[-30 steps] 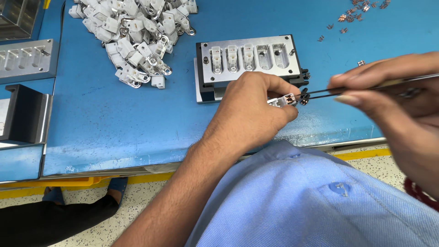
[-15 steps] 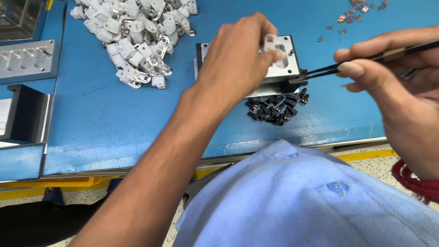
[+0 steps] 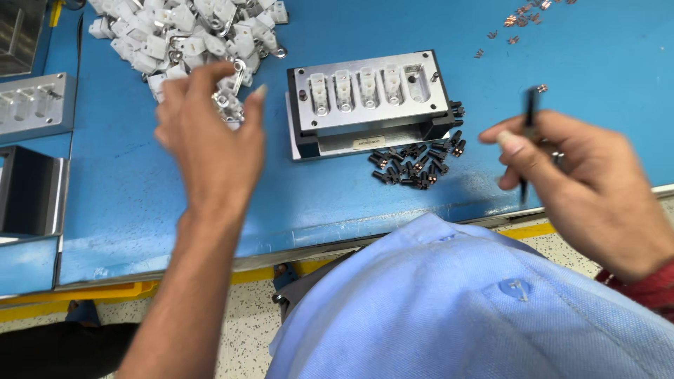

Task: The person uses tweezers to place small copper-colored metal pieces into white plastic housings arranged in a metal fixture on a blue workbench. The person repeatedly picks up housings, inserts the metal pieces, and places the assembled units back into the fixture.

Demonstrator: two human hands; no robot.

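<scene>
Four slots of the grey metal fixture block (image 3: 368,91) now hold white parts. The left hand (image 3: 210,144), fingers loosely spread and empty, has swung from it to the heap of white plastic clips (image 3: 186,35) on the blue surface (image 3: 140,189), suggesting another pick. The right hand (image 3: 583,182) still pinches thin black tweezers (image 3: 530,130).

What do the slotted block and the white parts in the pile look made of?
Slotted block: apparently machined metal, matte silver top with soft glints, on a black base. White parts: probably moulded plastic, dull and opaque, some with shiny metal-looking rings.
</scene>
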